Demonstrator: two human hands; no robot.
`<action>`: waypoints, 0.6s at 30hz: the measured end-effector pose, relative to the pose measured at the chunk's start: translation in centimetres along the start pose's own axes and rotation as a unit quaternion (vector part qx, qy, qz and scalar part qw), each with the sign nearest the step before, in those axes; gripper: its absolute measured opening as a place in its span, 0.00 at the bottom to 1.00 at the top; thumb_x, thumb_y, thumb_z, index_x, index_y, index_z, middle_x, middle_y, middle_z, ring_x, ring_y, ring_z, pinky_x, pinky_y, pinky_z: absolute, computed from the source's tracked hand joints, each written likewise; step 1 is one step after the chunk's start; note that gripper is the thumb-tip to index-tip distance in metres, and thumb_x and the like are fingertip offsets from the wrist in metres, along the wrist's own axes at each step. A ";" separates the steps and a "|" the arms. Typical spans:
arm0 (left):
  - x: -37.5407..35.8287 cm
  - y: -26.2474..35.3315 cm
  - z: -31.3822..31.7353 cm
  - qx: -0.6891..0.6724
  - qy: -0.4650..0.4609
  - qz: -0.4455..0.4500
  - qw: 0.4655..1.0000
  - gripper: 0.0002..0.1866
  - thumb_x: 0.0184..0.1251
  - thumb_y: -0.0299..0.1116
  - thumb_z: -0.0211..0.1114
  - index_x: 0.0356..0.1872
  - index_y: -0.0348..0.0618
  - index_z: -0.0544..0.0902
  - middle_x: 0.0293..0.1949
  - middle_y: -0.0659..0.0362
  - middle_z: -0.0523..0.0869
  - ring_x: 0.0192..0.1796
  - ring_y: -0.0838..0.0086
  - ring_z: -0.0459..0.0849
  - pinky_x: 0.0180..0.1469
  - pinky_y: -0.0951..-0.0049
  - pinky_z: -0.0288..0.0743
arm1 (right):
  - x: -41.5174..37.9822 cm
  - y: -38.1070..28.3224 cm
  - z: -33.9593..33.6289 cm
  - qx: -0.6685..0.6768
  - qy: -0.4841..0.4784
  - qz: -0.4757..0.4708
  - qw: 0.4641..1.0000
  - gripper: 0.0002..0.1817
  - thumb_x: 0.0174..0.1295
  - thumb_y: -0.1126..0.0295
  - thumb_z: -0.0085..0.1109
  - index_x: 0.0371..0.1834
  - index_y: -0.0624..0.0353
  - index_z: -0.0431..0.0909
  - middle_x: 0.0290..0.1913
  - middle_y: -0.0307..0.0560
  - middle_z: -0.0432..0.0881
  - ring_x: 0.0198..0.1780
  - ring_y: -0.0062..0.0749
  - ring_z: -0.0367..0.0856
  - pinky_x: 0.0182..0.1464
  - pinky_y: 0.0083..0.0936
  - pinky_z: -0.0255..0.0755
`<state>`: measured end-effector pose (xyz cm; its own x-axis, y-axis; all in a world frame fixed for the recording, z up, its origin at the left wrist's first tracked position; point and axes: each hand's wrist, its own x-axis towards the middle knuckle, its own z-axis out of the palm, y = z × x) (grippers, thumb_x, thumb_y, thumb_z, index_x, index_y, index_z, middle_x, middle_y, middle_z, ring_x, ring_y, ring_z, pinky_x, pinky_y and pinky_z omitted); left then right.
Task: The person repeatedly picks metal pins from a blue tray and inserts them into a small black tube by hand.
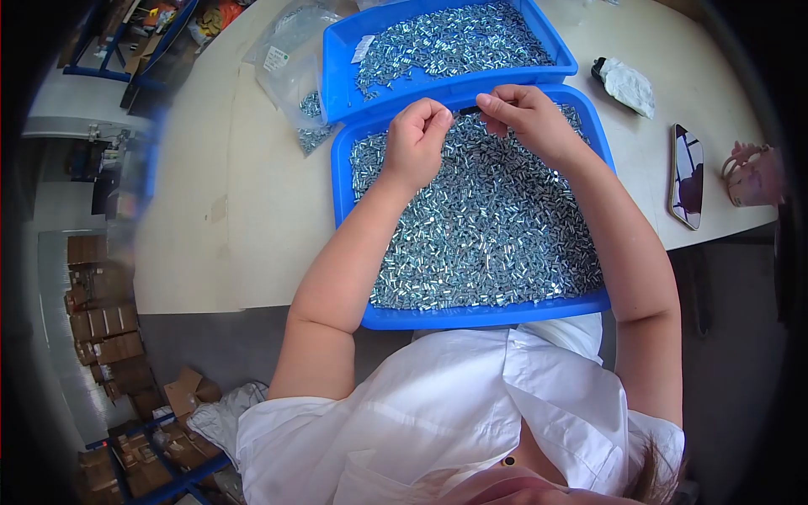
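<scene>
Both hands are raised over the near blue tray, which is filled with small shiny metal pins. My left hand is closed in a pinch, its thumb and forefinger pressed together; what sits between those fingertips is hidden. Facing it, my right hand pinches a small dark strip that points toward the left fingertips. The lower fingers of the right hand curl beneath its thumb. Behind the hands stands a second blue tray, holding more of the same pins.
A clear plastic bag with some pins lies left of the far tray. To the right are a white-and-black crumpled packet, a phone and a pink mug. Shelves with cardboard boxes stand beyond the table's left edge.
</scene>
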<state>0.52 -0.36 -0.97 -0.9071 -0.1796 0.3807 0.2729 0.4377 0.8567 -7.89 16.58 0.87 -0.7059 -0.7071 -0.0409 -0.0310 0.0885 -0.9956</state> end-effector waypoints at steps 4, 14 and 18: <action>-0.1 -0.7 -0.5 -0.103 -0.050 -0.121 0.986 0.16 0.67 0.41 0.51 0.29 0.39 0.77 0.19 0.71 0.66 0.22 0.90 0.60 0.24 0.87 0.54 | 0.2 0.6 0.1 0.020 0.001 -0.085 0.996 0.10 0.58 0.66 0.57 0.31 0.62 0.75 0.25 0.34 0.74 0.27 0.13 0.68 0.30 0.13 0.63; 0.3 0.3 -0.6 -0.076 -0.002 -0.114 0.991 0.05 0.56 0.28 0.65 0.30 0.40 0.78 0.18 0.73 0.64 0.21 0.90 0.59 0.22 0.86 0.54 | 0.3 0.5 -0.1 -0.001 0.003 -0.071 0.997 0.09 0.58 0.67 0.57 0.34 0.62 0.75 0.27 0.35 0.75 0.30 0.16 0.71 0.34 0.15 0.66; 0.4 0.4 -0.6 -0.146 0.002 -0.148 0.978 0.05 0.56 0.28 0.64 0.28 0.39 0.78 0.19 0.72 0.67 0.22 0.90 0.61 0.22 0.86 0.54 | 0.2 0.2 -0.2 0.008 -0.002 -0.070 0.997 0.09 0.58 0.66 0.57 0.34 0.62 0.75 0.28 0.36 0.76 0.31 0.16 0.71 0.35 0.15 0.67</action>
<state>0.50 -0.79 -0.25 -0.9590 -0.2642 0.1026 0.0797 0.0962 0.9922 -8.16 16.60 0.68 -0.6925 -0.7145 0.0993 -0.1184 -0.0232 -0.9927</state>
